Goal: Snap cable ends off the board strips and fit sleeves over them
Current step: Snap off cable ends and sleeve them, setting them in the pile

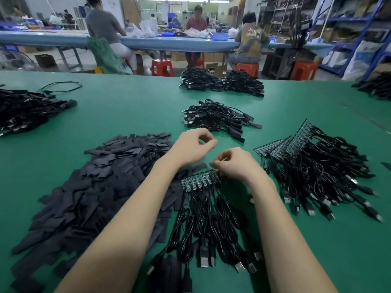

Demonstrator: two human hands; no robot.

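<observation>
Both hands hover over the green desk [131, 111], close together near its middle. The left hand [191, 148] is loosely curled, thumb and forefinger near each other, and nothing can be seen between them. The right hand [234, 163] is curled at the far right end of a board strip [200, 179]; whether its fingertips pinch the strip or a cable end cannot be told. The strip lies flat just below the hands, its black USB cables [203, 225] trailing toward the person. A broad heap of flat black sleeves [91, 187] spreads to the left, partly under the left forearm. To the right lies a stack of more board strips with cables [313, 166]; beyond the hands sits a pile of sleeved cables [218, 118]. Across the aisle, a seated worker's shirt [251, 39] carries lettering — "UNKN" over "OWN" is about all that reads.
</observation>
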